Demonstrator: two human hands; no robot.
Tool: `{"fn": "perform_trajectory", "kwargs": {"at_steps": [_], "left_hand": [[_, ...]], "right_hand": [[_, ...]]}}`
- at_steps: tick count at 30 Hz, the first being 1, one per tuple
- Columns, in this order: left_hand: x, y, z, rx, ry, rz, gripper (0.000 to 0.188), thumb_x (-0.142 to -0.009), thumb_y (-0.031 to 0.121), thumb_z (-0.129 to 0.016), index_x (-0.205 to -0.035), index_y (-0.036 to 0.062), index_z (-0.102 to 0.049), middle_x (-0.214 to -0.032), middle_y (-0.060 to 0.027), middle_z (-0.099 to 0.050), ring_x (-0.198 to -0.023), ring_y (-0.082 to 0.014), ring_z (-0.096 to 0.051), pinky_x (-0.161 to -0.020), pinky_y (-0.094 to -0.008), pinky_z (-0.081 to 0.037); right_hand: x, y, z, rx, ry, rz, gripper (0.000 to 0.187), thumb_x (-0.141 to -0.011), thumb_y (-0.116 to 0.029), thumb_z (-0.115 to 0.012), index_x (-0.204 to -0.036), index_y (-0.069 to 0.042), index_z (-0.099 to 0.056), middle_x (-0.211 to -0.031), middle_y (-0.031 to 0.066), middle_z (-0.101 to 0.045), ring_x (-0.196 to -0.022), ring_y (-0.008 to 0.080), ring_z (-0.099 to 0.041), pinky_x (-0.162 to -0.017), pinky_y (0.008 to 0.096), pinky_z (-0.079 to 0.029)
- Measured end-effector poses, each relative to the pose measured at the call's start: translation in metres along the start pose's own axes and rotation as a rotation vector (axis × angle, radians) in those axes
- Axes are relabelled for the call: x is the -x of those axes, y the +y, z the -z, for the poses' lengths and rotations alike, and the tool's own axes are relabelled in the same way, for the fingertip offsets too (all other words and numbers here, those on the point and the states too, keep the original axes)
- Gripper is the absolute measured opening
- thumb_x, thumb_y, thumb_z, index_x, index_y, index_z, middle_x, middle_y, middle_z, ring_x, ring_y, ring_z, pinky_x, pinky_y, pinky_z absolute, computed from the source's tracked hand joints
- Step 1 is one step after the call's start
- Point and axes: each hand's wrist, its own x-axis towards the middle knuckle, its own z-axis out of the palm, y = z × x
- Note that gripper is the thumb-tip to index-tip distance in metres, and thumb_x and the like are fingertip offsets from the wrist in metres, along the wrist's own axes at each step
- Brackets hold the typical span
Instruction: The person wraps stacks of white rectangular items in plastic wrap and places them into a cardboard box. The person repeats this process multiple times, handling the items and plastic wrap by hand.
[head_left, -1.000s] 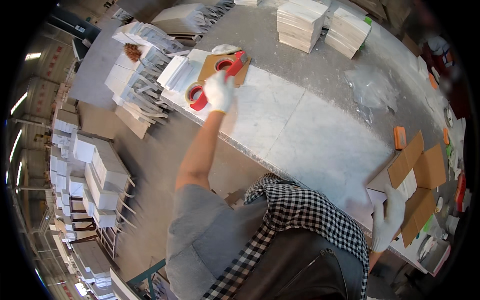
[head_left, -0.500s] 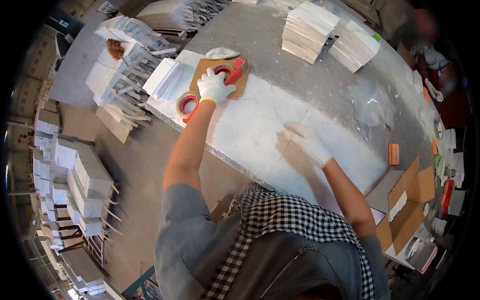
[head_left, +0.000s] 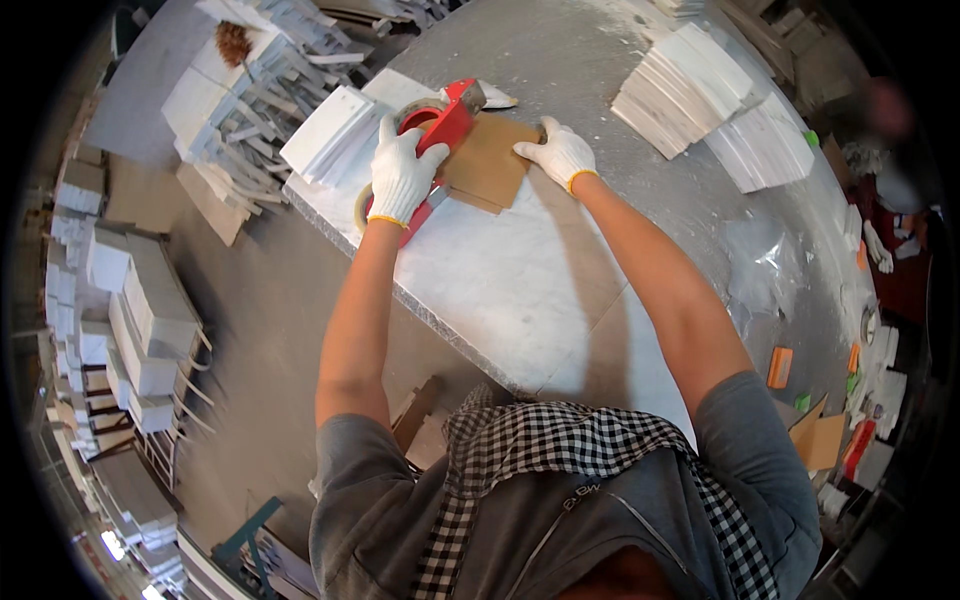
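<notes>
Overhead view: gloved left hand (head_left: 401,178) grips a red tape dispenser (head_left: 440,135) pressed on a flat brown cardboard piece (head_left: 490,160) at the far edge of a grey stone table (head_left: 520,290). Gloved right hand (head_left: 556,152) lies open, palm down on the cardboard's right edge. White tile stacks (head_left: 700,95) sit further right on the table.

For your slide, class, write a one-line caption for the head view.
Gloved left hand grips a red tape dispenser on a flat cardboard piece steadied by the right hand on a marble table.
</notes>
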Motion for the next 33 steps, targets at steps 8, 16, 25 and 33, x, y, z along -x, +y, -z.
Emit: {"fn": "perform_trajectory", "kwargs": {"at_steps": [8, 16, 25, 33], "left_hand": [[-0.005, -0.012, 0.002, 0.109, -0.039, 0.121, 0.052, -0.084, 0.039, -0.077, -0.117, -0.001, -0.074, -0.154, -0.0302, -0.043, -0.122, -0.0448, -0.061, -0.104, -0.0446, -0.05], [-0.014, -0.013, 0.009, 0.056, -0.033, 0.117, 0.052, -0.084, 0.037, -0.077, -0.121, 0.0006, -0.074, -0.147, -0.0266, -0.048, -0.119, -0.0437, -0.063, -0.103, -0.0457, -0.051], [-0.016, -0.008, -0.007, -0.282, -0.134, 0.136, 0.039, -0.084, 0.04, -0.076, -0.107, 0.0089, -0.077, -0.131, -0.0224, -0.054, -0.102, -0.0412, -0.069, -0.09, -0.0482, -0.057], [-0.023, -0.045, -0.029, -0.031, -0.262, -0.022, 0.057, -0.088, 0.041, -0.07, -0.13, 0.0021, -0.066, -0.128, -0.0274, -0.066, -0.115, -0.0434, -0.065, -0.097, -0.0496, -0.052]], "right_hand": [[-0.027, 0.022, -0.021, -0.557, -0.107, -0.02, 0.06, -0.084, -0.036, -0.08, -0.13, -0.001, -0.067, -0.114, 0.0162, -0.071, -0.11, 0.0271, -0.067, -0.089, 0.0375, -0.053], [0.01, 0.049, 0.066, -0.902, -0.287, -0.161, 0.033, -0.096, -0.028, -0.073, -0.115, 0.0, -0.072, -0.076, -0.0066, -0.054, -0.063, 0.0031, -0.041, -0.054, 0.0203, -0.032], [0.14, 0.08, 0.142, -0.82, 0.036, -0.225, 0.028, -0.097, -0.031, -0.072, -0.103, -0.004, -0.073, -0.079, -0.0057, -0.06, -0.062, 0.0026, -0.043, -0.054, 0.0223, -0.032], [0.326, 0.091, 0.253, -0.587, 0.724, -0.251, 0.032, -0.094, -0.025, -0.074, -0.111, 0.002, -0.072, -0.098, 0.006, -0.074, -0.09, 0.0138, -0.067, -0.082, 0.029, -0.053]]}}
